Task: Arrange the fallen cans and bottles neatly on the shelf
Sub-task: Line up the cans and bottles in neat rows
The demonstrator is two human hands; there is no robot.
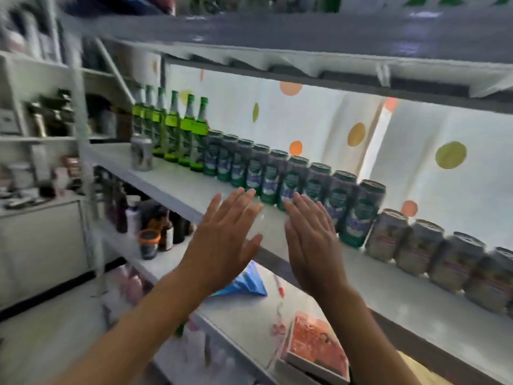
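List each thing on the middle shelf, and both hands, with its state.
green bottles: upright, in a row at the back
silver can: upright, alone in front of the bottles
green-and-purple cans: upright, in a line
tan cans: upright, continuing the line rightward
left hand: open, fingers straight, holding nothing
right hand: open, fingers straight, holding nothing

A blue plastic bag (pixel 244 284) and red-topped box (pixel 315 348) lie on the lower shelf (pixel 249 323).

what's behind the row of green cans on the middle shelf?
Behind the green cans hangs a white backdrop with coloured dots, lit from behind. Its bottom edge, and whether it touches the shelf, is covered by the cans. No second row of cans shows.
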